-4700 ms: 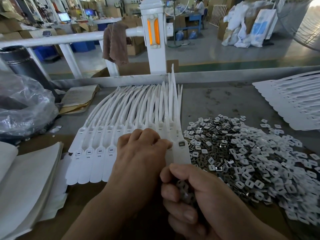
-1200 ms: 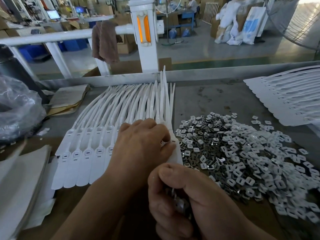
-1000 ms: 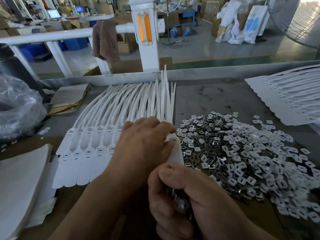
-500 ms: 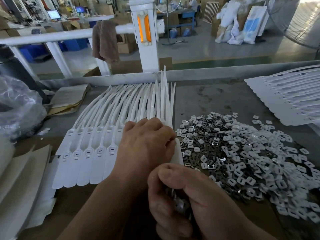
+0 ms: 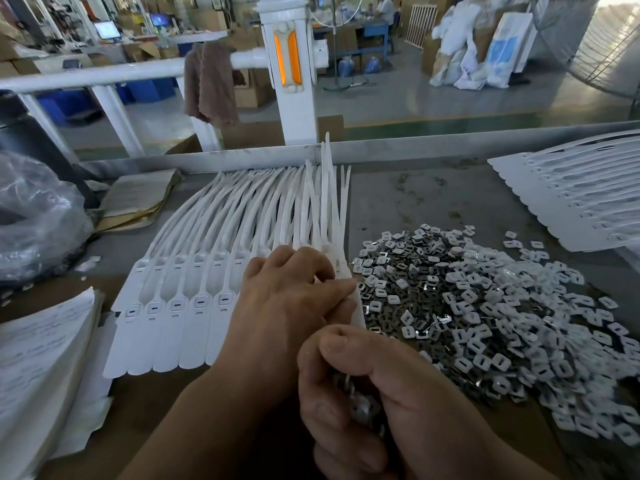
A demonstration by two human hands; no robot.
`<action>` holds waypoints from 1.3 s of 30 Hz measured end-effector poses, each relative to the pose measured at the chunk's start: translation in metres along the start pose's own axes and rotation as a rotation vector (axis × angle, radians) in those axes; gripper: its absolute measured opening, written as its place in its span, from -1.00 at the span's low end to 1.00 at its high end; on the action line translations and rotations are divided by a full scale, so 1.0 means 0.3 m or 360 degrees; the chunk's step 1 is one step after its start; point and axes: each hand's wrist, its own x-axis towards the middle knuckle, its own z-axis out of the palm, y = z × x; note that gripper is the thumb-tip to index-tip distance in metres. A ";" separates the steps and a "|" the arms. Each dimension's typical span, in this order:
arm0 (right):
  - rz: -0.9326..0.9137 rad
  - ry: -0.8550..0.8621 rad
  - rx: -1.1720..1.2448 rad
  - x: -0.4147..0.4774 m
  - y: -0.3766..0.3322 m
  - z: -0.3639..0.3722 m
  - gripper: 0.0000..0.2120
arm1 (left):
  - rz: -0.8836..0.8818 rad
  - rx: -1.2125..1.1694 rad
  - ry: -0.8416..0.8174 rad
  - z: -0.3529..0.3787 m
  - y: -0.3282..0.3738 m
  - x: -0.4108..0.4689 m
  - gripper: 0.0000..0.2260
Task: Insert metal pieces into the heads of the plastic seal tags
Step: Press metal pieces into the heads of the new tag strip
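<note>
White seal tags (image 5: 194, 271) lie fanned across the middle of the tabletop (image 5: 415, 202). The left hand (image 5: 287, 306) pinches the rightmost tag's head. At the near edge, the right hand (image 5: 391, 386) clenches a bunch of metal pieces (image 5: 362, 407), and a pile (image 5: 485, 306) of them spreads toward the right edge.

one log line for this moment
left hand: holds seal tag | right hand: grips metal pieces | loose pile: right of tag row | insertion: hidden by hands

Grey bench (image 5: 415, 202): fanned white seal tags (image 5: 194, 306) centre-left, metal pieces (image 5: 485, 306) heaped right, tag stack (image 5: 571, 202) far right, plastic bag (image 5: 34, 220) left.
</note>
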 end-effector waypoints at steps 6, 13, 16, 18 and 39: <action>-0.0050 0.0060 -0.0043 -0.002 -0.013 -0.003 -0.84 | 0.0034 0.0009 -0.0068 -0.028 -0.001 -0.033 -0.65; -0.0627 0.0783 -0.0261 -0.006 -0.115 -0.071 -0.71 | -0.0240 -0.0016 -0.0074 -0.052 0.004 -0.092 -0.59; -0.0653 0.1019 -0.0632 0.000 -0.141 -0.131 -0.69 | -0.0289 -0.0091 -0.0029 -0.056 -0.003 -0.143 -0.60; -0.0531 0.1118 -0.0924 0.011 -0.143 -0.169 -0.66 | -0.0215 -0.0044 -0.0040 -0.047 0.005 -0.174 -0.60; 0.0008 0.1232 -0.1746 0.153 -0.155 -0.183 -0.77 | -0.0143 0.0134 0.0173 0.025 0.004 -0.206 -0.64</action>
